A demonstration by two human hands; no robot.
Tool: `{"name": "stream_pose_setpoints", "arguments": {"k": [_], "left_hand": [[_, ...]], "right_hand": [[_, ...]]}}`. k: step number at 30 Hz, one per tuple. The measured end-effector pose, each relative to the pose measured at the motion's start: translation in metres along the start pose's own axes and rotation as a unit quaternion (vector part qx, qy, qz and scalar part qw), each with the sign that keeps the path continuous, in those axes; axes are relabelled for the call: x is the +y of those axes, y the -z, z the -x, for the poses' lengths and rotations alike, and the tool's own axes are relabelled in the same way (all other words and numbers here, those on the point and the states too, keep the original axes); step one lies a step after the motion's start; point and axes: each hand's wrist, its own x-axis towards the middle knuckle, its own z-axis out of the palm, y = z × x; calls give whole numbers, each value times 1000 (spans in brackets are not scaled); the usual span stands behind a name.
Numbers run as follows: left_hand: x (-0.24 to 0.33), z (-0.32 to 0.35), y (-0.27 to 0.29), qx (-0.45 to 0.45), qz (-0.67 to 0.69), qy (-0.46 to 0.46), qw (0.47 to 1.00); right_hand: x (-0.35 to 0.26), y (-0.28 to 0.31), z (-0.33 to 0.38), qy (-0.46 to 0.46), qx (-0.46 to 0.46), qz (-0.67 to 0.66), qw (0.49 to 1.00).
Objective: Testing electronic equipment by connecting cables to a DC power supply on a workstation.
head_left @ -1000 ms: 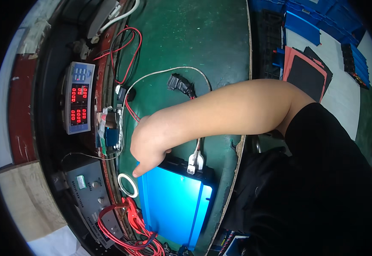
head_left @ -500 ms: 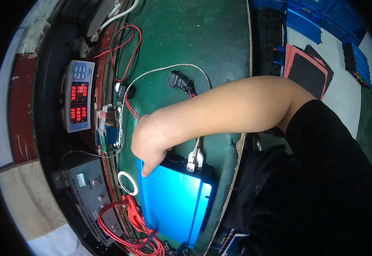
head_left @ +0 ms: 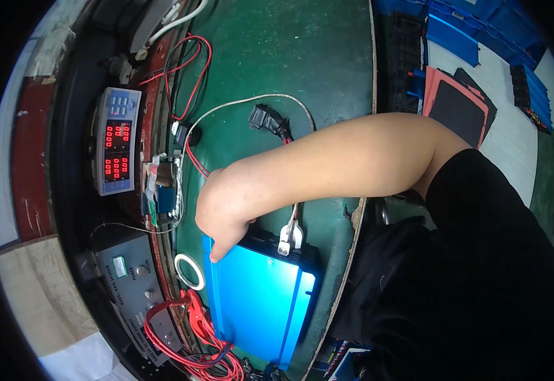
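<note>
A blue metal box (head_left: 261,298) with a black end panel lies on the green bench top. My right hand (head_left: 222,206) is closed over its far left corner, the thumb pressed on the blue cover. The other fingers bend down at the end panel and are mostly hidden under the hand. A white plug (head_left: 284,245) on a cable sits at that panel, right of the hand. Red and black wires (head_left: 196,162) run in under my wrist. Beyond the forearm lies a black taped connector (head_left: 268,119). My left hand is out of sight.
A meter with red digits (head_left: 118,141) and a grey power supply (head_left: 138,289) stand along the left. A white tape roll (head_left: 190,272) and red clip leads (head_left: 202,324) lie beside the box. Black and pink sheets (head_left: 458,105) lie at upper right, across the bench edge (head_left: 373,70).
</note>
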Motion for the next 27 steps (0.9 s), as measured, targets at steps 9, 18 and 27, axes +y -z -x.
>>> {"name": "stream_pose_setpoints", "arguments": {"k": [9,18,27], "left_hand": [[18,31,-23,56,11,64,996],[35,111,-34,112,19,167,979],[53,190,-40,123,40,246,961]], "right_hand": [[-3,-5,-2,38,33,17,999],[-7,-1,4,21,19,49,998],[-21,15,23,41,91,128,987]]}}
